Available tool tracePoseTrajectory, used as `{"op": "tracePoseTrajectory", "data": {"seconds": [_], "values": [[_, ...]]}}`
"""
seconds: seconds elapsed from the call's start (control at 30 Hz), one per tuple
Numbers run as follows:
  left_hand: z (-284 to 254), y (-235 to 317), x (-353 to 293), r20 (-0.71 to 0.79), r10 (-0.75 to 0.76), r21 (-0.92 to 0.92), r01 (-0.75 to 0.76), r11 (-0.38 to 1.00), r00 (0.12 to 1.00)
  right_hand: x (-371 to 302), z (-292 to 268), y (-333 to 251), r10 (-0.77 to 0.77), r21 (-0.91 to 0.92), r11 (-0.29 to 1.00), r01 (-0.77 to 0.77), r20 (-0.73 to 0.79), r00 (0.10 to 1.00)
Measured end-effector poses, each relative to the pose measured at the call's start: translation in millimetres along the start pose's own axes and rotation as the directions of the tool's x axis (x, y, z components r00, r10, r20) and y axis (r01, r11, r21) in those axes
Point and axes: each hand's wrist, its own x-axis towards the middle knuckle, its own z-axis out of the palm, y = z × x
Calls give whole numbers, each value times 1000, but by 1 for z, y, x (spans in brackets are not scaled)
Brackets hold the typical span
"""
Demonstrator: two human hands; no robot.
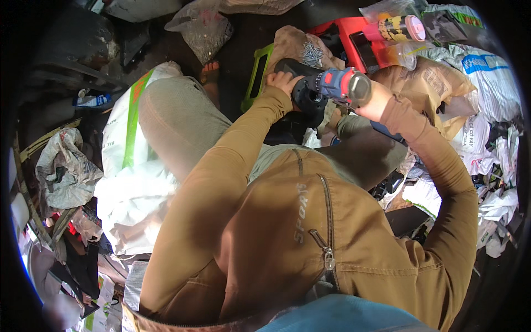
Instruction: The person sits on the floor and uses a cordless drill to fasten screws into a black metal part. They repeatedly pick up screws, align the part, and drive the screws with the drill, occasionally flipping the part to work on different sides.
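Dark floor (246, 34), cluttered with sacks and scraps, surrounds the seated person. Farthest left lies a crumpled greyish-white plastic bag (69, 169); next, a white sack with a green stripe (119, 122) sits against one leg in grey trousers (177, 110). Beside a lime-green frame (247, 103), the left hand (282, 84) touches a black moulded plastic part (312, 105) lying between both hands (whether that grip is clamped, I cannot tell). Just beyond, silver screws (311, 54) rest toward the near edge of a brown paper sheet or bag (290, 37). Over the part, a blue-and-red cordless drill (338, 86) points its chuck leftward, the right hand's (378, 102) grip closed around it. Farther right come a red plastic frame (349, 32), a pink cup with a black-and-yellow sleeve (394, 29) and a white sack with a blue panel (489, 77).
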Motion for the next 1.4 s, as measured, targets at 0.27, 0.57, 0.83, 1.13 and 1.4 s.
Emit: {"op": "tracePoseTrajectory", "data": {"seconds": [0.27,0.57,0.83,1.13,1.4], "values": [[-24,13,3,170,-270,129,250,960,948,-50,-32,-39,436,471,801,-370,-34,899],[-96,41,15,141,-169,-614,220,759,976,-131,1,-75,429,815,572,-87,-207,879],[-89,76,9,-62,167,-770,-154,619,984,-144,38,-78,278,666,740,95,-431,859],[-78,79,14,-168,255,-799,-283,531,952,-147,33,-70,126,396,915,75,-458,880],[-92,88,7,-41,143,-803,-118,585,989,-146,29,-78,120,324,944,63,-512,851]]}}
